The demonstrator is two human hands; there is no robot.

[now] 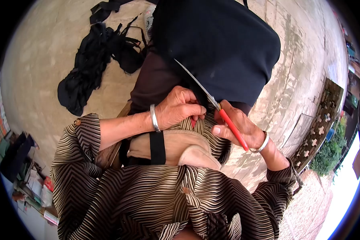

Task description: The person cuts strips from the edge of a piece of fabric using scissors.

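A pair of scissors with a red handle is in my right hand. Its long pointed blades look closed and lie over a large piece of black cloth draped across my lap. My left hand, just left of the scissors, has its thumb and fingers pinched together beside the cloth's lower edge. What lies between those fingertips is hidden. A small red bit shows just under the left fingers.
A heap of black cloth strips and scraps lies on the concrete floor to the left. A beige pad with a black band rests at my waist. To the right stand a low openwork wall and green plants.
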